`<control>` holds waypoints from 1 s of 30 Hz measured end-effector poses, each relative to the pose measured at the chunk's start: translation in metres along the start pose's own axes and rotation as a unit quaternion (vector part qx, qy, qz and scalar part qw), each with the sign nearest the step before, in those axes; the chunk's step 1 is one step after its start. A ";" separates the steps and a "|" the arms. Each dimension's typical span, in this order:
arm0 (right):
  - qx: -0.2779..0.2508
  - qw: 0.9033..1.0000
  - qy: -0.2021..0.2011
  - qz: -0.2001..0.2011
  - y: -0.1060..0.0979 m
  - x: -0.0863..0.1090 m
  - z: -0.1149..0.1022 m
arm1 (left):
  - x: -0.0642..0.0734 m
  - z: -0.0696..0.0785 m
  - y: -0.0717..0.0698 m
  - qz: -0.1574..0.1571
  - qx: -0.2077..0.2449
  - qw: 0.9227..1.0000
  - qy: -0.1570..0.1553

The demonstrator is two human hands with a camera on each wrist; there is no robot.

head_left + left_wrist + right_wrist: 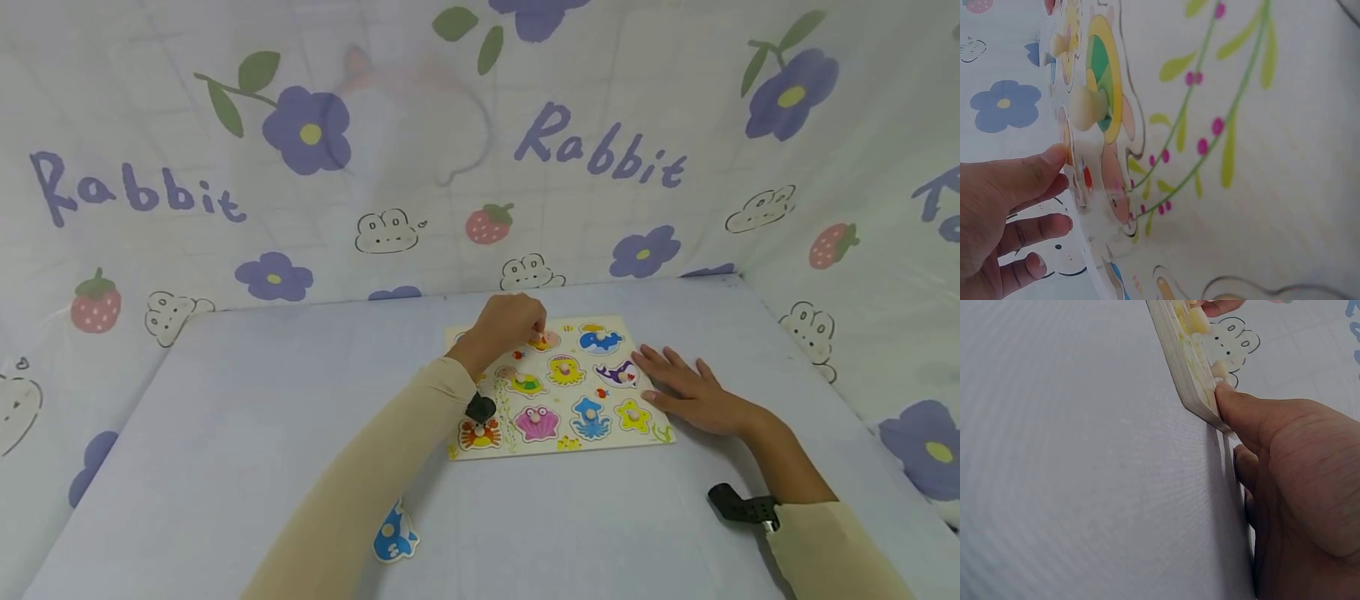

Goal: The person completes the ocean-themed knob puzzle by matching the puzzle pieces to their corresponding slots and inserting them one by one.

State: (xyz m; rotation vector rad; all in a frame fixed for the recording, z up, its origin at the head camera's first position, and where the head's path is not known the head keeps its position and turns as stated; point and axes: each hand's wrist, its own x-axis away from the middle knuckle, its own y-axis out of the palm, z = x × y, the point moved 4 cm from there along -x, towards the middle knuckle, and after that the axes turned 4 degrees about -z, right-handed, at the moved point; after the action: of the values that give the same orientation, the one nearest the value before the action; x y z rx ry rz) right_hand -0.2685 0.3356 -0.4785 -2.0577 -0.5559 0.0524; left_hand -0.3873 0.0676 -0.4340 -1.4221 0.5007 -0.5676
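A wooden knob puzzle board (510, 448) with sea-animal pieces lies on the table. My left hand (513, 321) reaches over its far edge, thumb and forefinger pinching a pinkish-orange puzzle piece (551, 340); in the left wrist view the fingertips hide its knob. Beside the near fingers sits a green turtle piece (1099, 81). Along the board's right edge rests my right hand (693, 396), fingers spread and fairly straight, close to the purple piece (618, 374). In the right wrist view its thumb (1241, 409) touches the board's corner.
A loose blue-and-white sea-animal piece (395, 535) lies on the table near my left forearm. Crab (480, 435), shell (537, 423), squid (591, 418) and starfish (633, 415) pieces line the board's near side. A printed curtain (420, 183) hangs behind the table.
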 end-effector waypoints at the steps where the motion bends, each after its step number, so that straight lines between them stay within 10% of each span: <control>1: 0.001 1.000 0.000 -0.001 0.000 0.000 0.000 | 0.000 0.000 0.000 -0.001 0.003 1.000 -0.001; 17: 0.006 1.000 -0.001 -0.003 -0.001 -0.002 -0.001 | 0.011 -0.015 -0.013 -0.022 0.041 0.999 0.009; 30: 0.004 1.000 0.003 -0.004 -0.001 0.000 -0.007 | 0.085 -0.053 -0.048 0.011 0.040 0.999 -0.009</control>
State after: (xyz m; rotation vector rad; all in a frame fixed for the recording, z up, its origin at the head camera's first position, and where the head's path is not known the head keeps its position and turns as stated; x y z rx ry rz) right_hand -0.2675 0.3304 -0.4739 -2.0478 -0.5584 0.0430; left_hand -0.3589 -0.0306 -0.3900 -1.3430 0.4734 -0.5513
